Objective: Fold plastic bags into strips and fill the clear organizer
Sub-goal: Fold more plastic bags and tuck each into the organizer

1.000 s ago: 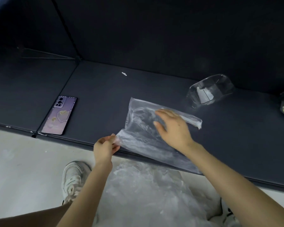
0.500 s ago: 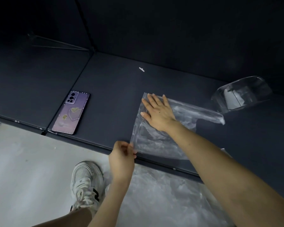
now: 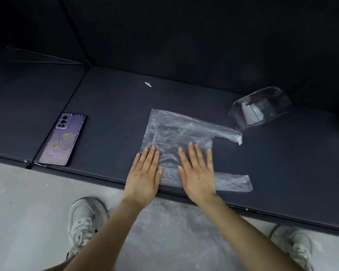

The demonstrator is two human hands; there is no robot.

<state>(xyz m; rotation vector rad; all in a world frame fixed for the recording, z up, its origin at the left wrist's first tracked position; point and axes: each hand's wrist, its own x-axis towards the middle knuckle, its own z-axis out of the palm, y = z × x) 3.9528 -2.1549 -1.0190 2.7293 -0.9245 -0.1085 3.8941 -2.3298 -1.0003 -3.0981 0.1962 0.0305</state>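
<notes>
A clear plastic bag (image 3: pixel 176 133) lies spread flat on the dark padded surface (image 3: pixel 110 114), its two handles pointing right. My left hand (image 3: pixel 145 173) lies flat with straight fingers on the bag's near left corner. My right hand (image 3: pixel 198 173) presses flat on the bag's near edge just beside it. The clear organizer (image 3: pixel 260 108) sits on its side at the back right, apart from the bag, with something white inside.
A purple phone (image 3: pixel 64 138) lies face down at the left near the surface's front edge. A small white scrap (image 3: pixel 148 84) lies farther back. A heap of clear plastic bags (image 3: pixel 164 231) sits on the floor between my shoes (image 3: pixel 84 220).
The left hand let go of the pinched bag corner and now lies flat on it. The right hand slid back toward the near edge. The bag now lies spread flat.
</notes>
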